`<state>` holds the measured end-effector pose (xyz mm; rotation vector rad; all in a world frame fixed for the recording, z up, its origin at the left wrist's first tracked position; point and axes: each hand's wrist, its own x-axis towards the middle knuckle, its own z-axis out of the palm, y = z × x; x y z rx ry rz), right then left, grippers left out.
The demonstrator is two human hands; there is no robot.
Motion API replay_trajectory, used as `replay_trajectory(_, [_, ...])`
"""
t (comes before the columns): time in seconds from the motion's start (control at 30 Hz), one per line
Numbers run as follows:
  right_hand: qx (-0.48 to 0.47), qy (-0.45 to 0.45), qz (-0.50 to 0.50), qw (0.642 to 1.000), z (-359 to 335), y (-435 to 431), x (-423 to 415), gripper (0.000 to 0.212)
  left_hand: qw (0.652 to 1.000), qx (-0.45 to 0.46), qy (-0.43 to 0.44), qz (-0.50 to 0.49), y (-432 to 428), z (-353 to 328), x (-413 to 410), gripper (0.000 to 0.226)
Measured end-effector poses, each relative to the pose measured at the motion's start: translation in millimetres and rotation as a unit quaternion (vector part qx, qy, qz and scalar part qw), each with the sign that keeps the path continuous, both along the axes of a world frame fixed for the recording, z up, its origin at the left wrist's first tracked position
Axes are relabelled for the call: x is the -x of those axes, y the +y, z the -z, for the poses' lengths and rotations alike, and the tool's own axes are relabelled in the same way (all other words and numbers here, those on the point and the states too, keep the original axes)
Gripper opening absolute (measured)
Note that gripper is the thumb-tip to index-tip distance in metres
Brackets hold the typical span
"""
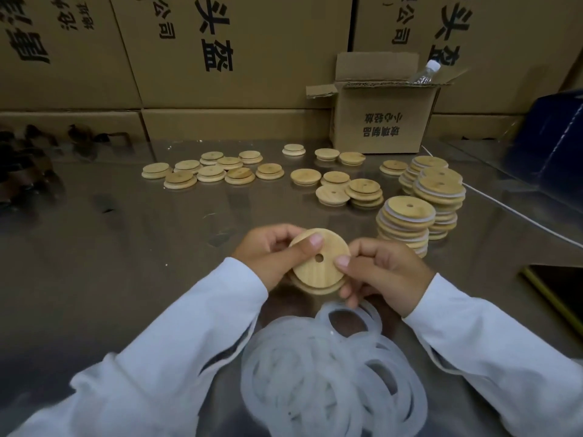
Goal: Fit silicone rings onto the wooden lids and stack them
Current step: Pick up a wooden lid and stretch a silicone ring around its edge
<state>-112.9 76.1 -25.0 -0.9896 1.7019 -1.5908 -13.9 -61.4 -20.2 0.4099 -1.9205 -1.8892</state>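
The lid (318,263) is held above the near worktop (126,247), the left hand (268,253) gripping its left edge, thumb on top, the right hand (385,272) pinching its right rim; whether it wears a ring I cannot tell. Loose rings (315,373) lie heaped nearest, ringed stacks (407,222) stand right, and many bare lids (220,171) wait farther off, so much seems left.

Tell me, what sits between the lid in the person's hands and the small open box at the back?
In the head view, a few loose wooden lids lie there on the shiny table.
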Motion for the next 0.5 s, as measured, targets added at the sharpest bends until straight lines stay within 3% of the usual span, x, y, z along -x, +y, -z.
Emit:
replay_trajectory(0.13, [-0.008,0.066,0.024,0.997,-1,-1,-9,0.045,0.996,-0.081,0.02,-0.012,-7,3,3,0.023])
replay_trajectory(0.27, [-0.026,0.191,-0.029,0.981,-1,7,-16,0.042,0.988,-0.118,0.047,-0.083,-18,4,5,0.009])
replay_trajectory(0.33, [-0.032,0.333,-0.11,0.936,0,12,-25,0.049,0.984,-0.128,0.052,-0.111,-22,7,5,0.011])
replay_trajectory(0.4, [-0.019,0.479,-0.183,0.858,7,9,-36,0.04,0.981,-0.135,0.058,-0.125,-26,8,5,0.011])
replay_trajectory(0.43, [-0.016,0.519,-0.208,0.829,12,8,-40,0.034,0.981,-0.135,0.061,-0.128,-26,9,5,0.011])
replay_trajectory(0.5, [-0.037,0.549,-0.202,0.81,22,10,-45,0.031,0.98,-0.135,0.065,-0.132,-27,9,6,0.011])
